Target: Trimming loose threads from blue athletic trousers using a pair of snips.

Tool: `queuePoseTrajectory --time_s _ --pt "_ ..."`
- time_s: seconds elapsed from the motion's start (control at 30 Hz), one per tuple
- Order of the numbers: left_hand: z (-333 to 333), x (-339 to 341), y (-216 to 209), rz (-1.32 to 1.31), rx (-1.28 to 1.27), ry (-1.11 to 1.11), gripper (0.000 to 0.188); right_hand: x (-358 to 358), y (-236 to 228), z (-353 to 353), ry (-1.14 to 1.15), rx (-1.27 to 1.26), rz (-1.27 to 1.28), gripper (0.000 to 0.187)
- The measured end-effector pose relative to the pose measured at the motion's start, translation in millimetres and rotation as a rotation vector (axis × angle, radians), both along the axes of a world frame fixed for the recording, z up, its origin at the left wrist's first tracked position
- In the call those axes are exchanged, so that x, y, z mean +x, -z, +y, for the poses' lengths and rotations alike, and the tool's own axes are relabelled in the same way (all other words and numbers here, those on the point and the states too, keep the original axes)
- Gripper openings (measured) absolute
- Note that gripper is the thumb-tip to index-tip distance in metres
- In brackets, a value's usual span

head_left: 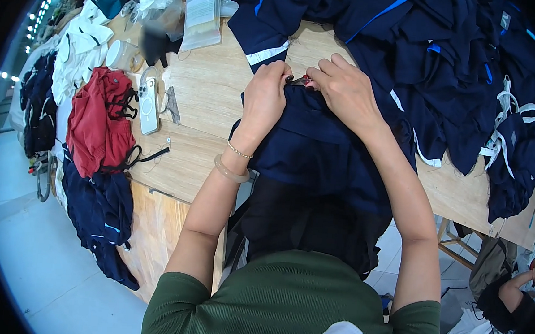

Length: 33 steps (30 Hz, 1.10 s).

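Navy garment (318, 152) drapes over the near edge of the wooden surface (204, 94). Left hand (265, 98) pinches its top edge; right hand (344, 88) grips small red-handled snips (304, 80). Judged step: thread trimming. Next move requires taut fabric.

Dark navy garment (318, 152), bunched, draped over wooden table edge, small red-handled tool (306, 81) at its top

We wore a dark green ribbed top with sleeves pushed up above the elbows, leaving our forearms bare. On the wrist of our left hand (263, 101) sat a thin beaded bracelet (239, 151) and a pale translucent bangle (230, 170). Our right hand (346, 93) carried no jewellery we could see.
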<state>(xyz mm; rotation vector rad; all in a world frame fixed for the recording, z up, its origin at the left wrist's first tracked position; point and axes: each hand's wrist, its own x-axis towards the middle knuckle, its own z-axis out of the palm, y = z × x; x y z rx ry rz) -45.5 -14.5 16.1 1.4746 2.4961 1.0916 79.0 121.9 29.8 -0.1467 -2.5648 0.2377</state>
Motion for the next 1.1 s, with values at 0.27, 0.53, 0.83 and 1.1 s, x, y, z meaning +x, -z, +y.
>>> queuePoseTrajectory --time_s 0.27,0.53,0.83,1.1 --pt "0.1 -0.7 2.8 0.044 0.048 0.019 0.001 0.5 0.0 -2.5 0.004 -0.028 0.013 0.012" --pt "0.0 -0.2 4.0 0.046 0.050 0.017 0.001 1.1 3.2 -2.4 0.018 -0.021 0.008 0.013" --pt "-0.5 0.8 1.1 -0.014 0.027 0.000 0.007 3.3 -0.8 -1.6 0.018 -0.026 -0.035 0.015" --pt "-0.4 -0.6 3.8 -0.024 0.032 -0.024 0.002 3.7 1.4 -2.9 0.028 -0.064 -0.062 0.015"
